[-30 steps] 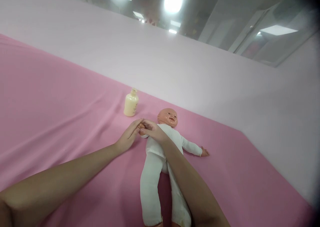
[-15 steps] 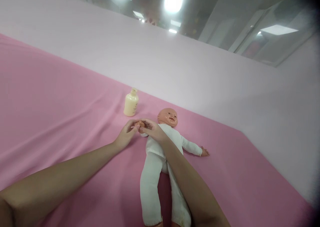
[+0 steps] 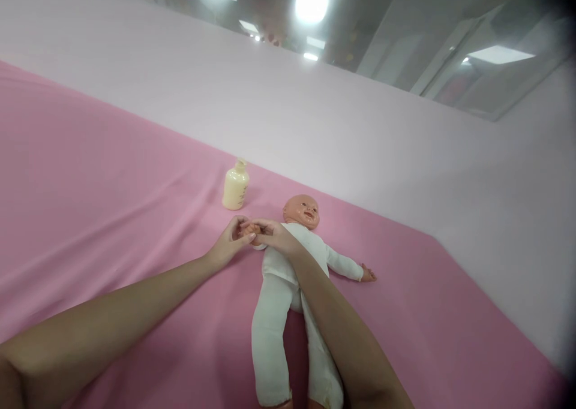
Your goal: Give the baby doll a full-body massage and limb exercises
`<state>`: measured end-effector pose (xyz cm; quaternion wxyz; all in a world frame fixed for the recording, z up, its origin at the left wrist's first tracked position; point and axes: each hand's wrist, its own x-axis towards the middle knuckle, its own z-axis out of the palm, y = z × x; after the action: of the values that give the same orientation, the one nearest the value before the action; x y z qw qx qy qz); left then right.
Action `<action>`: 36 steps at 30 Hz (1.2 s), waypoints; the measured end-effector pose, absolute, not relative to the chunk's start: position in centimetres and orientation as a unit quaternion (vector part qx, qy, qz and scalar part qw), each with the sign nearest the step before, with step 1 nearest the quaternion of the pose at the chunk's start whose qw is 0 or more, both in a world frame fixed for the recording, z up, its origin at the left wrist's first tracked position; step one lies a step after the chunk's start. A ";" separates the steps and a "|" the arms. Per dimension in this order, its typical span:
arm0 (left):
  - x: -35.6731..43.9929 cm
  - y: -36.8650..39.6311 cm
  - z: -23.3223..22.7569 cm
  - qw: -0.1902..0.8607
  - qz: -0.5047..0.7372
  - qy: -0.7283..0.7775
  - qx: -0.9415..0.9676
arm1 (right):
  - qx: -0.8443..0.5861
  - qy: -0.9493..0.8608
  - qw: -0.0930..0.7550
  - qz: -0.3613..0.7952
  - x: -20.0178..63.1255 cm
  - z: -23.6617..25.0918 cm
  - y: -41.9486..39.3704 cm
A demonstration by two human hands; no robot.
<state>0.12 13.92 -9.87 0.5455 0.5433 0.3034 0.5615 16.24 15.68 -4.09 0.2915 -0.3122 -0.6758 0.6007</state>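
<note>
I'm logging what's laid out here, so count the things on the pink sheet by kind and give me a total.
Baby doll: 1
Cream lotion bottle: 1
Total: 2
Both lie on the pink sheet; the left hand and right hand meet at the doll's hand.

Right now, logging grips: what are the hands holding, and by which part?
Both the left hand and right hand pinch the doll by its small hand.
</note>
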 end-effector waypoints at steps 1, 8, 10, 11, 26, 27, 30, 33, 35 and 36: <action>0.1 13.9 -9.9 0.547 0.557 0.302 0.547 | -0.319 -0.676 0.283 0.601 16.3 -4.1 15.7; 0.0 14.1 -10.1 0.542 0.555 0.300 0.555 | -0.327 -0.685 0.267 0.593 16.4 -4.4 15.9; 0.0 14.2 -10.1 0.538 0.564 0.309 0.545 | -0.335 -0.694 0.274 0.576 16.4 -4.4 15.8; 0.0 14.3 -10.2 0.538 0.568 0.315 0.538 | -0.342 -0.699 0.276 0.564 16.3 -4.4 15.8; 0.0 14.3 -10.2 0.520 0.565 0.331 0.548 | -0.336 -0.726 0.287 0.528 16.3 -4.3 15.9; 0.0 14.2 -10.0 0.529 0.565 0.324 0.544 | -0.327 -0.724 0.297 0.529 16.4 -4.4 16.0; 0.1 14.2 -9.9 0.569 0.554 0.300 0.528 | -0.310 -0.720 0.336 0.523 16.6 -4.7 16.3; 0.2 14.3 -10.2 0.586 0.542 0.291 0.527 | -0.298 -0.717 0.362 0.515 16.7 -4.9 16.7; 0.2 14.3 -10.3 0.576 0.541 0.303 0.532 | -0.298 -0.713 0.364 0.520 16.6 -5.0 16.8; 0.2 14.3 -10.4 0.567 0.545 0.312 0.533 | -0.301 -0.710 0.361 0.524 16.6 -5.0 16.8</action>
<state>0.22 14.34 -10.37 0.5673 0.5331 0.3116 0.5449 16.62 16.79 -5.02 0.3611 -0.3013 -0.7102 0.5238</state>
